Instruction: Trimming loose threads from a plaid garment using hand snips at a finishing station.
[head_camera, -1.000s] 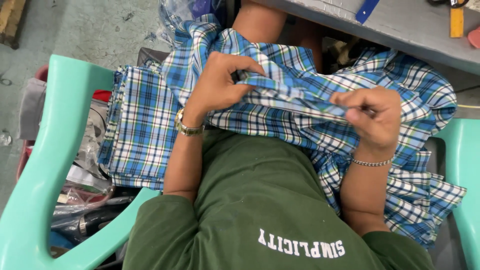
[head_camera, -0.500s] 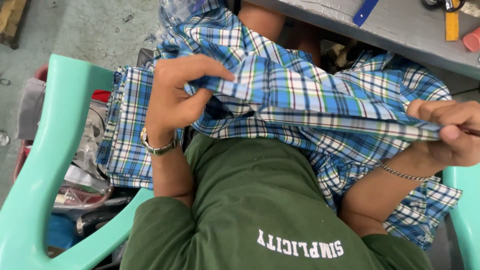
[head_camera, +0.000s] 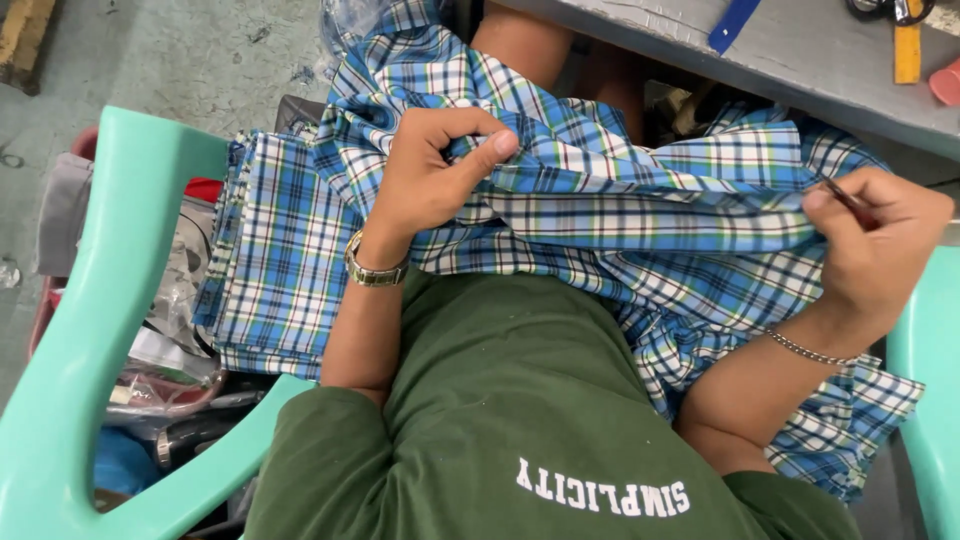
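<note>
At the far left stands the mint-green plastic chair arm (head_camera: 95, 300), curving down toward the lower edge, with a heap of clear plastic wrapping and grey cloth (head_camera: 160, 340) tucked behind it on the floor side. Just right of that, a flat folded stack of blue plaid fabric (head_camera: 270, 270) hangs over the person's lap.

The left hand (head_camera: 430, 170), with a gold-toned wristwatch (head_camera: 372, 270) at its wrist, is closed on a fold of the blue, white and green plaid garment (head_camera: 640, 200), thumb pressed against curled fingers with the cloth pinched between them. The garment lies across the lap, above the dark green shirt (head_camera: 500, 400), and is drawn taut in a long horizontal ridge between the two hands.

The right hand (head_camera: 880, 240), a thin bracelet (head_camera: 805, 348) on its wrist, is clamped on the other end of that ridge; a slim dark tool, possibly a seam ripper or needle, shows between thumb and forefinger, though it is too small to tell.

Above, the grey table (head_camera: 800, 60) carries a blue strip (head_camera: 733, 22) and a yellow-handled tool (head_camera: 907, 50) near its far edge. A second mint-green chair arm (head_camera: 930, 400) sits at the right.
</note>
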